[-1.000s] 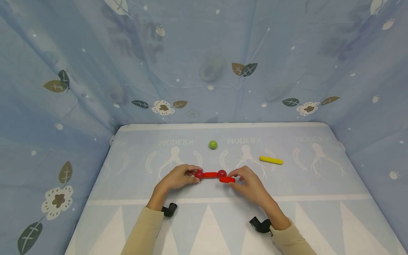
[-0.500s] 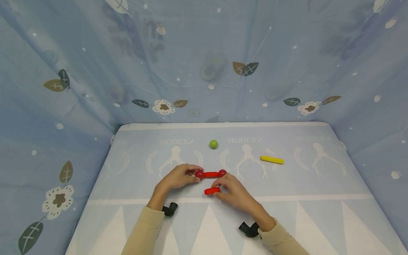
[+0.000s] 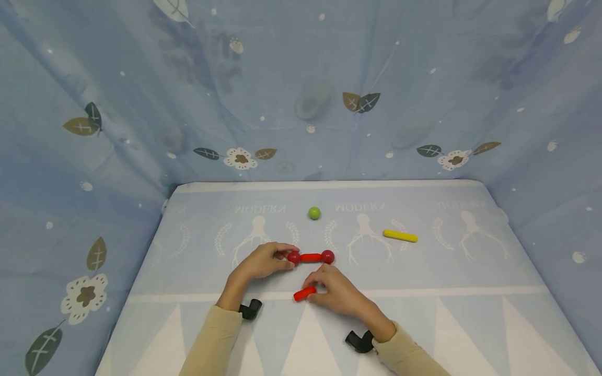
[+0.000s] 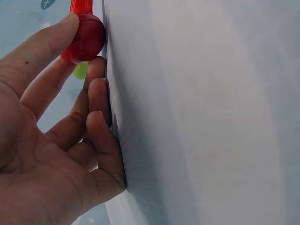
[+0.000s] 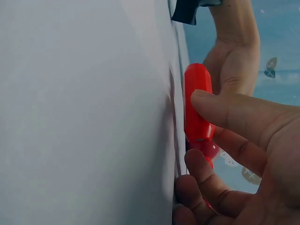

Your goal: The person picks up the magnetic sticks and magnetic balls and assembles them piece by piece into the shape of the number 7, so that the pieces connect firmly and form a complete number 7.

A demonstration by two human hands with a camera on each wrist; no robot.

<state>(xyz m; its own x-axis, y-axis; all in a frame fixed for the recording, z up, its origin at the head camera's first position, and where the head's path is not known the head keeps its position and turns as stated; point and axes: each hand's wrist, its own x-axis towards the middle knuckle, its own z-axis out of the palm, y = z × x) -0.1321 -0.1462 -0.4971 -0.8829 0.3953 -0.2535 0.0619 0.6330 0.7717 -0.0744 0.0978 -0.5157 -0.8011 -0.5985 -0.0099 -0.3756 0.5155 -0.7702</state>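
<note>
On the table lies a toy piece made of a short red rod (image 3: 310, 258) with a dark red ball at each end. My left hand (image 3: 261, 261) pinches the left ball (image 4: 86, 38) between thumb and fingers, its other fingers resting against the tabletop. The right ball (image 3: 327, 256) sits free at the far end of the rod. Nearer to me, my right hand (image 3: 335, 291) pinches a second red rod (image 5: 197, 103), ridged along its sides, thumb on one side of it. That rod is tilted a little, close over the table and apart from the joined piece.
A green ball (image 3: 314, 213) lies farther back on the table. To the right is a yellow rod (image 3: 400, 236). Patterned blue curtains (image 3: 301, 104) stand behind the table and along both sides. Black camera mounts (image 3: 360, 341) hang at the wrists.
My right hand has moved left and toward me with the loose red rod, from beside the right ball to in front of the joined piece. The left hand has stayed on its ball.
</note>
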